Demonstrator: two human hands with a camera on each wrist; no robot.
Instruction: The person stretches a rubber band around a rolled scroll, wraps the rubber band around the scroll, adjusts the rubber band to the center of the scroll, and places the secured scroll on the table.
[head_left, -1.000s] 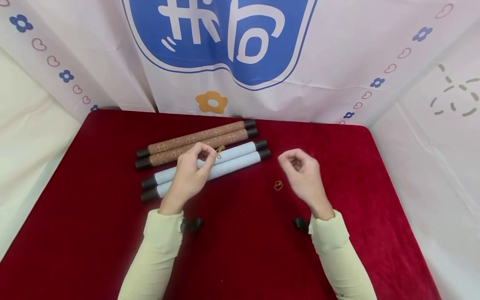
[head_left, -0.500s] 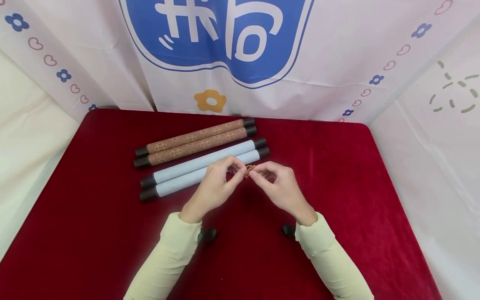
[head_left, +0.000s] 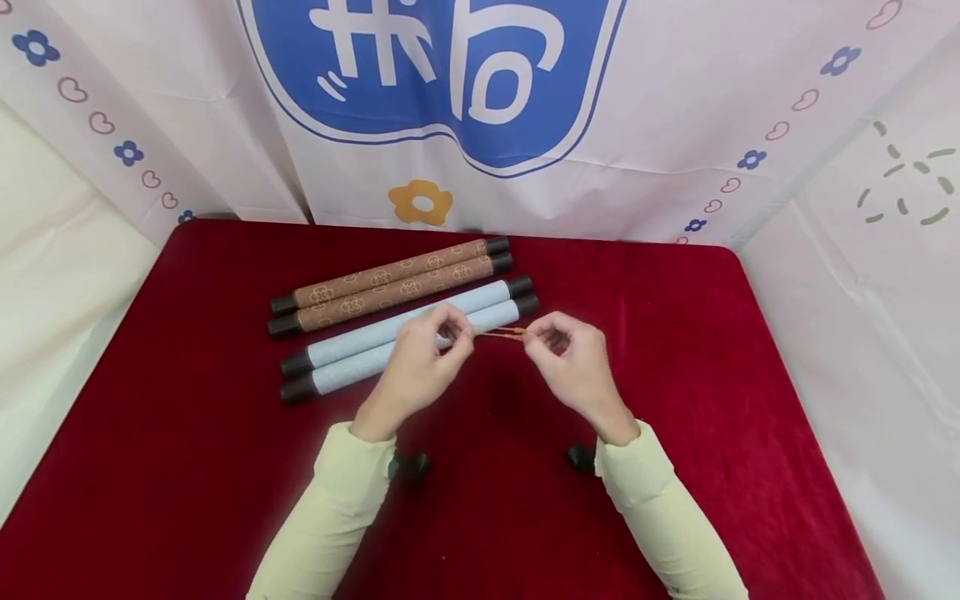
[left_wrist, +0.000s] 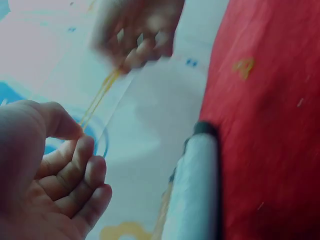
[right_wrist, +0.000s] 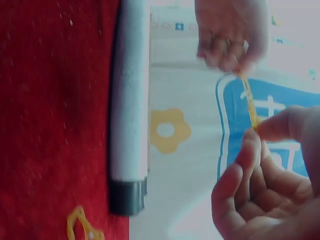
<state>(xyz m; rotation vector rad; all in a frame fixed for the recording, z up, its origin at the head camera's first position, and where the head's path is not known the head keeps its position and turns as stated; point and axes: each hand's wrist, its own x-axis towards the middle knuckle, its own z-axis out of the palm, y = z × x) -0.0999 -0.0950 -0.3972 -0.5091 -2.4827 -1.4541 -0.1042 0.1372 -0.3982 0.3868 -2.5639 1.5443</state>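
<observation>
- The left hand [head_left: 423, 354] has a closed fingertip grip: thumb and forefinger pinch one end of the looped band [right_wrist: 251, 102], with the other fingers loosely bent.
- The right hand [head_left: 576, 358] pinches the opposite end the same way, so the band is drawn out long between the two, off the worktop [head_left: 675, 350].
- Picking up and stretching this band looks done; it goes round nothing else yet.
- A loose band [left_wrist: 244, 67] lies on the red cloth, not taken up; handling it appears left.
- Farther off, two pale blue rolls [head_left: 363, 367] and two brown rolls [head_left: 397, 292] lie paired side by side, no band visible round any; their work seems untouched.
</observation>
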